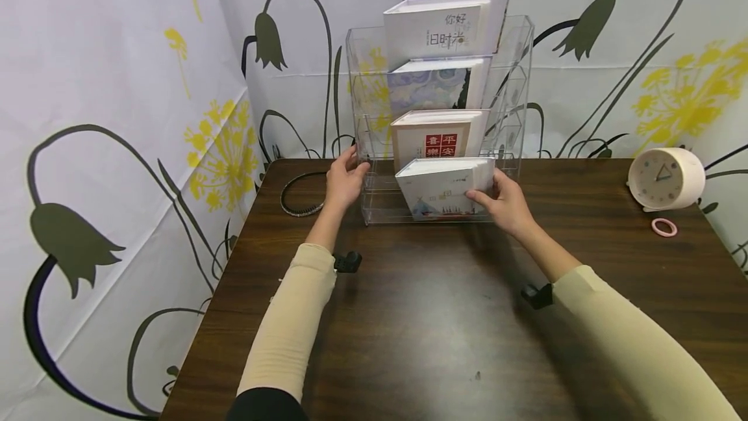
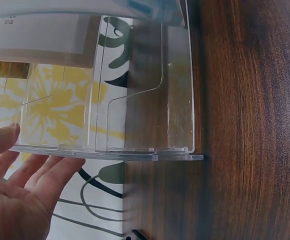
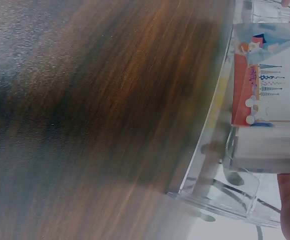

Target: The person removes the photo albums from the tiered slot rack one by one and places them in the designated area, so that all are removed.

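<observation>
A clear acrylic rack [image 1: 382, 216] stands at the back of the table, with books stacked in rising tiers. My left hand [image 1: 346, 180] holds the rack's left side panel; in the left wrist view the thumb lies on one side of the panel [image 2: 130, 156] and the fingers on the other. At the lowest tier, my right hand [image 1: 507, 203] grips the right edge of a white book [image 1: 429, 188], thumb on its front cover. This book leans forward, its illustrated lower cover [image 3: 275, 95] close to the rack's front lip. Part of the right hand is outside the right wrist view.
Behind it are a beige book with a red square [image 1: 409, 141], a blue-purple painted book [image 1: 426, 91] and a white book with black characters [image 1: 432, 34]. A round clock [image 1: 657, 179] and pink ring [image 1: 664, 227] lie right; a dark coiled band [image 1: 300, 212] lies left.
</observation>
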`<act>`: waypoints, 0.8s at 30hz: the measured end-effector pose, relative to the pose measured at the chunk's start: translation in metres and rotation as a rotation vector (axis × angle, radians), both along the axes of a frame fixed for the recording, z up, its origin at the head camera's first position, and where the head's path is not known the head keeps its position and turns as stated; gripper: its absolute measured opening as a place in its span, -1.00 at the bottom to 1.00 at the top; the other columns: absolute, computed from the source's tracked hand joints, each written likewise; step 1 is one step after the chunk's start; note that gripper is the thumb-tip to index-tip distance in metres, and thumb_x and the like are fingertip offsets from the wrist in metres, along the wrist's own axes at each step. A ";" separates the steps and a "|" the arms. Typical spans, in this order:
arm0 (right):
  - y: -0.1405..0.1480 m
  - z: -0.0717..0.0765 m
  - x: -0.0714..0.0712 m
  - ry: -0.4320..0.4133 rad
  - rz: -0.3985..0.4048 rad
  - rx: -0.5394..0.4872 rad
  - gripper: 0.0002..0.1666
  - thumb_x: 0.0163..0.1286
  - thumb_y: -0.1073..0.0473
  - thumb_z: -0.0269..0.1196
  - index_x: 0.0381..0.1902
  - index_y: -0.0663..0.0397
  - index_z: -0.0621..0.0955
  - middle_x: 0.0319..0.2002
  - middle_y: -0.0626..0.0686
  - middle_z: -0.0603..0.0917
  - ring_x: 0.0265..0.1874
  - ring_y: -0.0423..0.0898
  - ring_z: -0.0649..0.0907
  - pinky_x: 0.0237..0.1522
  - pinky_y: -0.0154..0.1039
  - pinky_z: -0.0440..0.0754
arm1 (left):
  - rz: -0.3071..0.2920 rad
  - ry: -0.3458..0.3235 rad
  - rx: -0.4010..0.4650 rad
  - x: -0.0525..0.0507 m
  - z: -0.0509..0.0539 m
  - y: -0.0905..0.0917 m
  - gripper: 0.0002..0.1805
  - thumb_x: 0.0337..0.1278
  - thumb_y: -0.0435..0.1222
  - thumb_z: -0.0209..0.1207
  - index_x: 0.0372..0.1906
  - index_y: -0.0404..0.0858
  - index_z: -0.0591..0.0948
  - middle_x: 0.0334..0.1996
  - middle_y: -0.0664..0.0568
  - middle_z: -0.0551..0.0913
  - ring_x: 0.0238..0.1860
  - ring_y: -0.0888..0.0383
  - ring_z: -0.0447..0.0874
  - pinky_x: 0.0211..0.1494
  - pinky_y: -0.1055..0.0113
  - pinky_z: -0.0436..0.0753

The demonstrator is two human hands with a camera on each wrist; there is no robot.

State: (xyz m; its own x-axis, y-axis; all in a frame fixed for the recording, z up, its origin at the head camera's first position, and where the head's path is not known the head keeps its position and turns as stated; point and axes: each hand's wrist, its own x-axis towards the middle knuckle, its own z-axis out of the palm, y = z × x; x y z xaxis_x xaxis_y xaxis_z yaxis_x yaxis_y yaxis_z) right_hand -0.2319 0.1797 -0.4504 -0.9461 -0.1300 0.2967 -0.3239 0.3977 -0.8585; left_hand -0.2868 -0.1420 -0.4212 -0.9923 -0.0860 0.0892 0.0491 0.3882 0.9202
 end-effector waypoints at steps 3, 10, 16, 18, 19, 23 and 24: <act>-0.001 0.005 0.007 0.020 0.002 -0.003 -0.54 0.28 0.35 0.36 0.11 0.35 0.50 -0.03 0.30 0.66 -0.10 0.11 0.65 -0.20 -0.33 0.55 | 0.004 0.000 0.003 0.001 0.000 0.000 -0.43 0.35 -0.30 0.18 0.42 -0.18 0.38 0.23 -0.19 0.54 0.15 -0.06 0.60 0.18 0.16 0.54; -0.002 0.044 0.039 0.114 -0.007 -0.042 -0.57 0.24 0.52 0.31 0.06 0.49 0.48 -0.06 0.38 0.63 -0.15 -0.16 0.65 -0.17 -0.38 0.58 | 0.002 -0.004 0.016 0.002 -0.001 0.000 -0.44 0.36 -0.29 0.18 0.42 -0.17 0.39 0.22 -0.19 0.55 0.16 -0.05 0.59 0.19 0.17 0.54; 0.024 0.035 0.040 0.115 -0.036 -0.171 -0.59 0.27 0.50 0.29 0.07 0.40 0.51 -0.10 0.13 0.70 -0.20 -0.32 0.65 -0.23 -0.47 0.58 | 0.005 -0.015 0.017 0.004 -0.002 -0.003 -0.45 0.36 -0.29 0.18 0.41 -0.15 0.40 0.23 -0.19 0.54 0.17 -0.05 0.58 0.19 0.15 0.53; 0.038 0.027 0.037 0.075 -0.035 -0.276 -0.64 0.30 0.48 0.27 0.06 0.28 0.55 -0.11 -0.03 0.71 -0.17 -0.29 0.67 -0.20 -0.45 0.59 | 0.010 -0.011 0.014 0.004 -0.002 -0.004 -0.46 0.35 -0.29 0.18 0.40 -0.15 0.41 0.22 -0.18 0.55 0.17 -0.05 0.59 0.19 0.14 0.53; 0.044 0.023 0.036 0.051 -0.021 -0.355 -0.65 0.32 0.48 0.25 0.06 0.24 0.55 -0.11 -0.07 0.71 -0.16 -0.26 0.67 -0.18 -0.43 0.59 | 0.010 -0.008 0.014 0.004 -0.003 -0.004 -0.46 0.35 -0.30 0.18 0.39 -0.15 0.41 0.22 -0.19 0.55 0.16 -0.05 0.59 0.19 0.14 0.53; 0.074 0.008 0.036 -0.041 0.096 -0.753 -0.68 0.40 0.50 0.12 0.06 0.19 0.55 -0.06 0.01 0.71 -0.08 -0.14 0.68 -0.10 -0.33 0.61 | 0.001 -0.001 0.016 0.003 -0.003 -0.005 -0.46 0.35 -0.29 0.18 0.40 -0.17 0.41 0.21 -0.20 0.55 0.17 -0.04 0.59 0.19 0.16 0.54; 0.081 0.005 0.036 -0.061 0.141 -0.859 -0.69 0.43 0.50 0.08 0.06 0.21 0.54 -0.04 0.05 0.70 -0.07 -0.11 0.68 -0.07 -0.29 0.61 | 0.001 -0.002 0.018 0.002 -0.003 -0.005 -0.46 0.35 -0.29 0.18 0.40 -0.17 0.41 0.22 -0.20 0.55 0.17 -0.04 0.59 0.19 0.16 0.53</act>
State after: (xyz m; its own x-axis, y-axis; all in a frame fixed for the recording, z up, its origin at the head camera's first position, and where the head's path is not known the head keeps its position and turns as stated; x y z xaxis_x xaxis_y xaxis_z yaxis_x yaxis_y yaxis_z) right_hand -0.1960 0.2608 -0.4451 -0.9553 -0.0018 0.2957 -0.2655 -0.4353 -0.8603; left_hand -0.2845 -0.1465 -0.4239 -0.9924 -0.0882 0.0855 0.0469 0.3716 0.9272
